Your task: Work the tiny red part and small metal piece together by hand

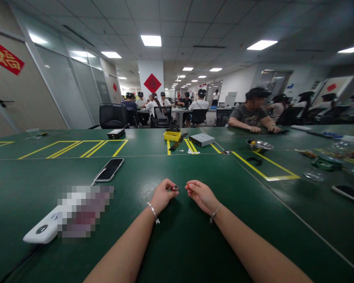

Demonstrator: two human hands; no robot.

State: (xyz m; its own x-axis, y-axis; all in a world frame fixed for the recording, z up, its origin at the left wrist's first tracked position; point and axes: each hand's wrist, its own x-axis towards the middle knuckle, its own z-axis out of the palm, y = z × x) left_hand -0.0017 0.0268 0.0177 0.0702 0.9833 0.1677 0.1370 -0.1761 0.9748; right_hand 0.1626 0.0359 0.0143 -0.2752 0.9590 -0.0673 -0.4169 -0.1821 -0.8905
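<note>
Just above the green table (153,173), my two hands face each other, a small gap apart. My left hand (163,195) pinches a small red and silver piece (175,188) between thumb and fingers; its exact kind is too small to make out. Pinched in the fingertips of my right hand (203,195) is a small orange piece (188,186), mostly covered by the fingers. The two pieces do not touch. A phone (109,170) lies to the left of my left hand, with a white cable at its near end.
A white device (43,230) with a black cable lies at the near left. Farther off are a yellow tray (172,136), a grey box (201,139) and a metal bowl (260,146). A co-worker (253,112) sits across at the right. Yellow tape (250,164) marks the table.
</note>
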